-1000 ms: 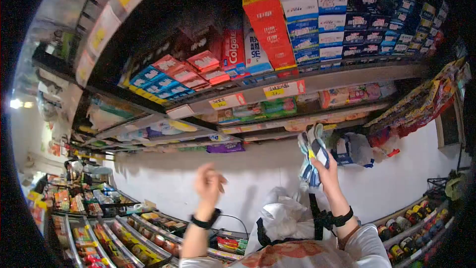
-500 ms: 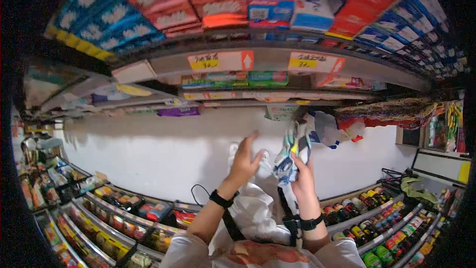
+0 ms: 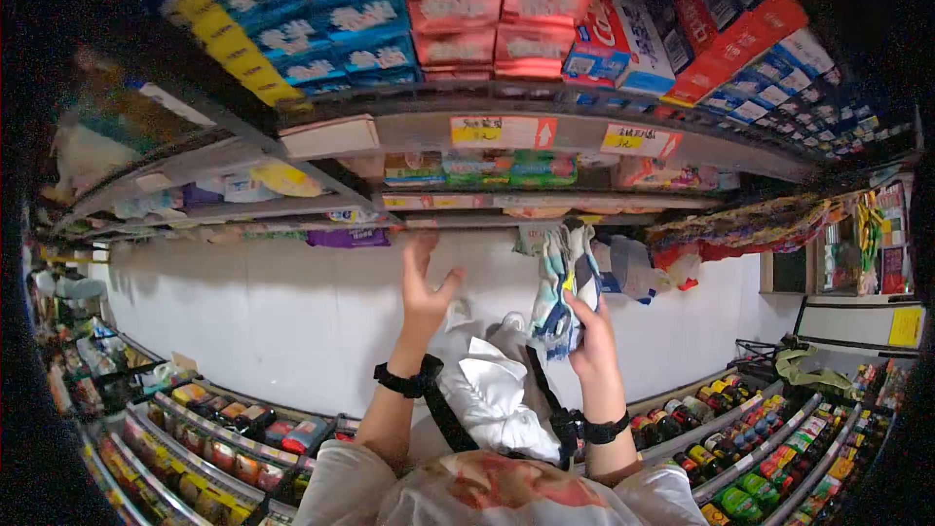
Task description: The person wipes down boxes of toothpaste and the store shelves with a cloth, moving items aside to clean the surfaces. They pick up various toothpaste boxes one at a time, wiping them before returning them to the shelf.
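My right hand (image 3: 593, 336) grips a crumpled cloth (image 3: 555, 273) patterned in white, pale green and dark blue with a touch of yellow. The cloth stands up from my fist toward the shelf edge, its lower end bunched near my thumb. Raised in front of the shelves, my left hand (image 3: 423, 292) is empty, thumb apart from the fingers. Its fingertips are close below the lowest visible shelf edge (image 3: 458, 217), near a purple packet (image 3: 348, 238); whether they touch the shelf I cannot tell.
Toothpaste-style boxes (image 3: 596, 44) and stacked blue packs (image 3: 365, 18) fill the upper shelf. Price labels (image 3: 502, 131) line its front. Several bottles (image 3: 696, 409) stand on racks at the lower right, packaged goods (image 3: 239, 414) at the lower left. A plastic bag (image 3: 628, 268) hangs right of the cloth.
My left hand has risen and shifted left toward the shelf edge. The cloth has come up slightly in my right hand and spread wider. The view has turned, moving the shelves rightward.
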Action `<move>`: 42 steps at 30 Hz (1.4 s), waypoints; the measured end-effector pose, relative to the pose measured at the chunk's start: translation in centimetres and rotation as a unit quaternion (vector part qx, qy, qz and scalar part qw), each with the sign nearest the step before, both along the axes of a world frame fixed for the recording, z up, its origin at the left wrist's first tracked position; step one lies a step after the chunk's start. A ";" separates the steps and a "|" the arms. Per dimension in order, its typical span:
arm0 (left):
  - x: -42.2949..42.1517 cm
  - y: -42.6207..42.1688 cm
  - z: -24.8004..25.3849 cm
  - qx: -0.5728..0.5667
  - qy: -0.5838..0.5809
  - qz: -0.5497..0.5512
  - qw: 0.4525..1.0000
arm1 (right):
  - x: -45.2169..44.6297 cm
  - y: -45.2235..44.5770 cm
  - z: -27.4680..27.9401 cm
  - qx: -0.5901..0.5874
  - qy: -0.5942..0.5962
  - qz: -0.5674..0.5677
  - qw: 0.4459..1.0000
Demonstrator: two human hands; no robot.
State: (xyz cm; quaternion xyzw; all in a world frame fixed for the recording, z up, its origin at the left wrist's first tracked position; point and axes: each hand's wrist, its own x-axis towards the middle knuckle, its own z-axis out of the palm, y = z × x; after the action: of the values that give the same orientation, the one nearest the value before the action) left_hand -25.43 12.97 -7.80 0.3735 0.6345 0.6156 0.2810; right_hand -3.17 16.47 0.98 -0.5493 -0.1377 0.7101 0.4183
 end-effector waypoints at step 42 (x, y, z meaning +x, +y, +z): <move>5.3 15.0 24.9 0.170 0.259 0.122 0.943 | 0.0 6.2 14.6 0.372 -0.003 0.038 0.927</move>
State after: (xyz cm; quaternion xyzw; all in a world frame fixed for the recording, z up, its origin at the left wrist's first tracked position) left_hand -20.15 27.97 17.05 0.4825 0.6117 0.6257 -0.0382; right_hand -3.12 22.63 15.59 -0.3509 -0.4141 0.6213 0.5651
